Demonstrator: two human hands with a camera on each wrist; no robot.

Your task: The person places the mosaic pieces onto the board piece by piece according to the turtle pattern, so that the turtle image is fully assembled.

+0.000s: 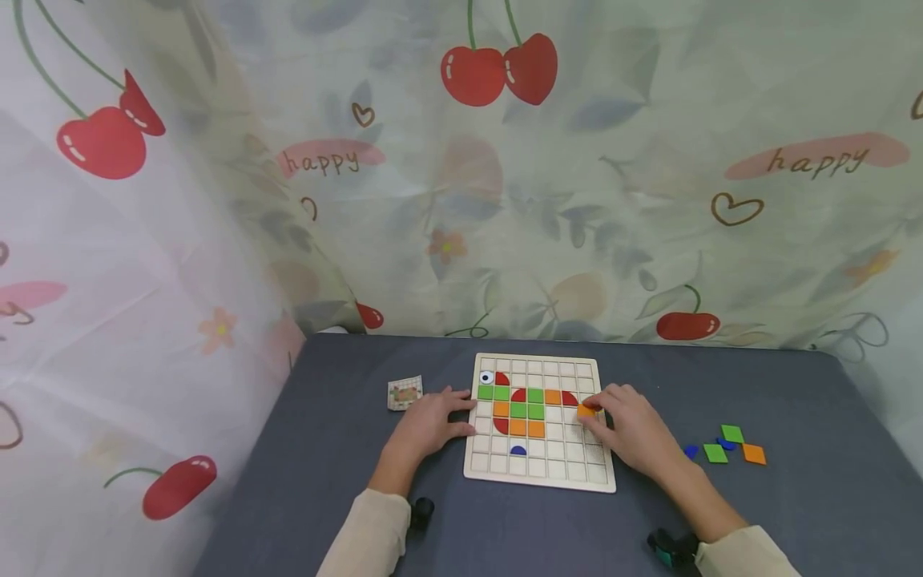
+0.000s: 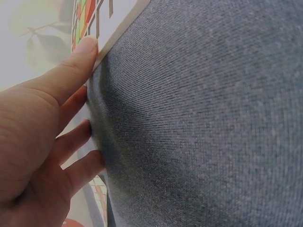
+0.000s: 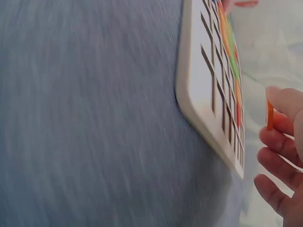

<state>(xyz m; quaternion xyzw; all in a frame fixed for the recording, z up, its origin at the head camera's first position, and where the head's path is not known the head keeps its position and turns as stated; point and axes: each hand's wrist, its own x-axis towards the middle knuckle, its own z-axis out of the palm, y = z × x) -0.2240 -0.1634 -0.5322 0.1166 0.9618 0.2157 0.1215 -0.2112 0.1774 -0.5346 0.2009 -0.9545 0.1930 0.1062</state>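
Note:
A wooden grid board lies on the dark cloth, partly filled with red, green and orange pieces, a white eye piece and a blue half-round piece. My left hand touches the board's left edge, its thumb and fingers extended; the left wrist view shows the thumb against the rim. Over the right side of the board, my right hand pinches an orange square tile between thumb and fingertip. In the right wrist view the tile stands edge-on, apart from the board.
A small picture card lies left of the board, near the left hand. Several loose tiles lie right of the right forearm, among them a green tile and an orange tile. A patterned curtain hangs behind the table.

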